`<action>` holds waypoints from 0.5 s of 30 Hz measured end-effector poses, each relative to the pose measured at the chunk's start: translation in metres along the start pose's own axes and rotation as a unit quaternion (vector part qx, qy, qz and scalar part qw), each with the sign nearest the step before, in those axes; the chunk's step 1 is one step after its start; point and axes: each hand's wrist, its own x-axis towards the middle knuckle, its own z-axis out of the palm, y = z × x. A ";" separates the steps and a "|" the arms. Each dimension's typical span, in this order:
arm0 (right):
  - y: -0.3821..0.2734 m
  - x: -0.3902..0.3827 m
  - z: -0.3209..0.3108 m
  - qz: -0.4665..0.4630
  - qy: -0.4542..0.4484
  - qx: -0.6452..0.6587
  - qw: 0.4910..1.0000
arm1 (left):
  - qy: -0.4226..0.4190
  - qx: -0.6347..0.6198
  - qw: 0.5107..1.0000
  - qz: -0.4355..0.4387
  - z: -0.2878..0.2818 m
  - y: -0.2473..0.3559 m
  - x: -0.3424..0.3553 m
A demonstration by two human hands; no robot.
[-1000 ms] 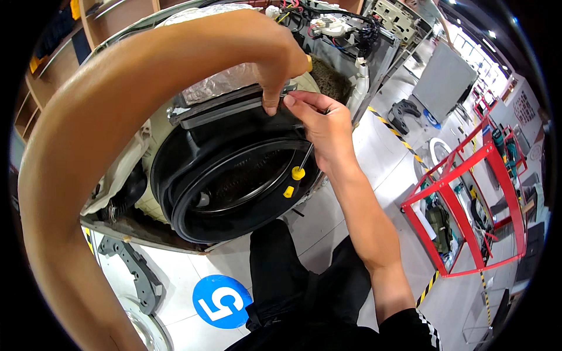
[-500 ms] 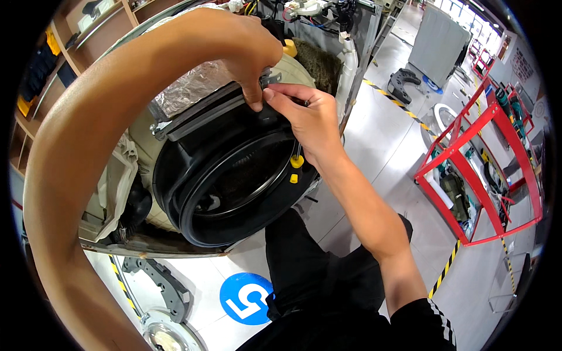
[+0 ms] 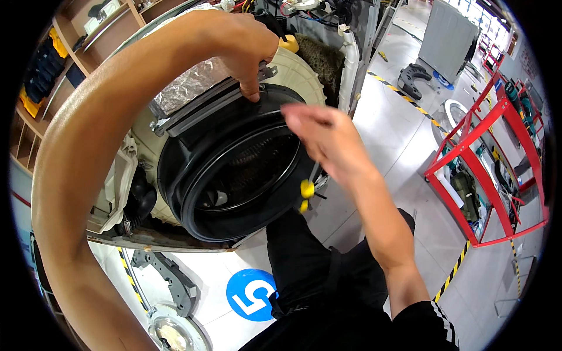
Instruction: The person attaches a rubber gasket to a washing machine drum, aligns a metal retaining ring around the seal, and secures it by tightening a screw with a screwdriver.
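Note:
An opened washing machine stands before me, its pale tub [image 3: 291, 69] fronted by a black rubber door gasket [image 3: 175, 193]. Along the gasket's top lies a dark duct [image 3: 202, 104] with a silver foil cover [image 3: 190, 82]. My left hand [image 3: 249, 50] reaches over the duct's right end, thumb down by the gasket's upper rim; its other fingers are mostly hidden. Right of the gasket's upper edge, apart from it, my right hand [image 3: 328, 137] is blurred by motion. From its closed fingers hangs a screwdriver [image 3: 307, 188] with a thin shaft and a yellow-marked handle, pointing downward.
Wiring and a white hose [image 3: 349, 61] run along the machine's back right. To the right stands a red tool cart [image 3: 465, 161]. Dark counterweights [image 3: 167, 281] and a round door [image 3: 170, 333] lie on the floor. Shelves [image 3: 96, 41] stand at the far left.
My right hand has pulled away from the duct's end, right and down, with the screwdriver swinging along. My left hand stays at the duct. The view has shifted slightly.

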 end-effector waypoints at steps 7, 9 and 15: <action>0.140 -0.124 -0.052 0.383 0.023 0.208 0.900 | -0.021 -0.009 1.000 -0.021 0.000 0.000 0.000; 0.166 -0.150 -0.065 0.310 0.080 0.189 0.928 | -0.024 -0.010 0.999 -0.029 0.001 0.001 -0.001; 0.160 -0.199 -0.063 0.253 -0.001 -0.061 0.965 | 0.014 -0.003 0.999 -0.034 -0.001 0.004 -0.005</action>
